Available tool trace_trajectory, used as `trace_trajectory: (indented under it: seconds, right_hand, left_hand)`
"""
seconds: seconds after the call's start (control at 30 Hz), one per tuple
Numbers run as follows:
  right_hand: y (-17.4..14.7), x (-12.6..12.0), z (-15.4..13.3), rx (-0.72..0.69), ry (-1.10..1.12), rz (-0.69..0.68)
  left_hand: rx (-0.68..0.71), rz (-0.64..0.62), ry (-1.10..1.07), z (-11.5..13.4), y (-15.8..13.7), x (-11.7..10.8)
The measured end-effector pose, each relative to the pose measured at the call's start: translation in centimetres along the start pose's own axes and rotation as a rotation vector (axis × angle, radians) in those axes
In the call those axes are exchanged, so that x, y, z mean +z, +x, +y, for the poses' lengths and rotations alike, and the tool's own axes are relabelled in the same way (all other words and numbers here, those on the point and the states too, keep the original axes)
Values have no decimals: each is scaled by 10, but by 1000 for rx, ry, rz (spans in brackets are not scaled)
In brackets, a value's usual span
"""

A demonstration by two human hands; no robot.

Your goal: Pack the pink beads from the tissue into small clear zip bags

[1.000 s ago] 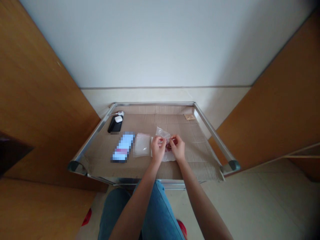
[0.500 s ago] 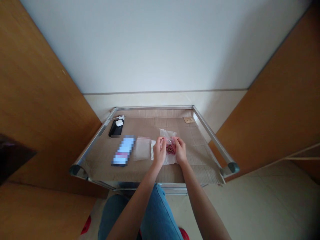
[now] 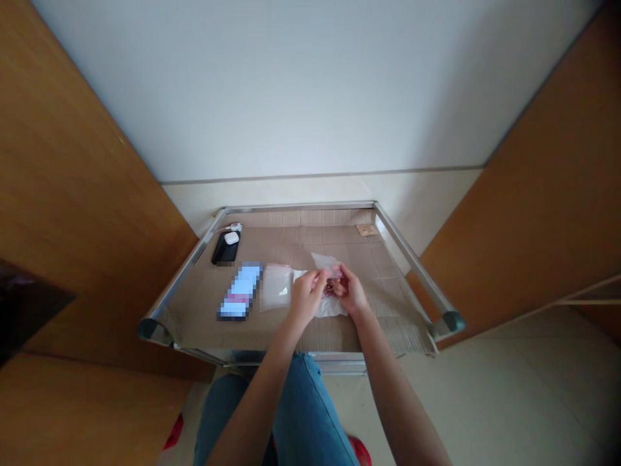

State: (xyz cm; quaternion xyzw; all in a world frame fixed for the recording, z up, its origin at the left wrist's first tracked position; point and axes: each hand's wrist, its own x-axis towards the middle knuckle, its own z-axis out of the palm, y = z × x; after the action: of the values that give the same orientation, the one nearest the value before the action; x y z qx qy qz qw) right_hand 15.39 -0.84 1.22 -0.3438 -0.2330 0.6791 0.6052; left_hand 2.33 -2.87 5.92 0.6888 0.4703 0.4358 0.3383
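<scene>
In the head view, a small clear plastic bag point(image 3: 324, 260) is held up between my hands over the cardboard. My left hand point(image 3: 306, 296) is closed, thumb and fingers pinching the bag's edge. My right hand point(image 3: 354, 294) has its fingers curled in and pinches the other side. Small dark red pieces point(image 3: 329, 288), like beads or beans, show between the hands; fingers partly cover them. Beneath lies a white sheet point(image 3: 332, 308), mostly hidden. Just left of my left hand is a stack of clear zip bags point(image 3: 275, 290).
Cardboard point(image 3: 272, 333) lines a metal-framed cart point(image 3: 417, 259) against the wall. A phone with a lit, blurred screen point(image 3: 240, 291) lies left. Behind it are a black case point(image 3: 220, 252), a white earbud case point(image 3: 231, 238) and a white plug point(image 3: 236, 227). A brown card point(image 3: 366, 230) lies back right.
My fingers have shifted on the bag. My left hand has turned inward, my right fingers have curled in, and less of the red pieces shows.
</scene>
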Motion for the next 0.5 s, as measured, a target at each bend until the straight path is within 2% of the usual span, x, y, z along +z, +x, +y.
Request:
trace_trajectory:
  seconds: [0.13,0.33,0.5]
  right_hand:
    - [1,-3,-3,35,45,-2]
    - [-1,-3,-5,66,67,-18]
    - [-1,-2,-5,127,7,-70]
  left_hand:
    - [11,-29,38,6,2,2]
    - [-58,30,-78,8,3,2]
    - [-63,27,-105,6,5,0]
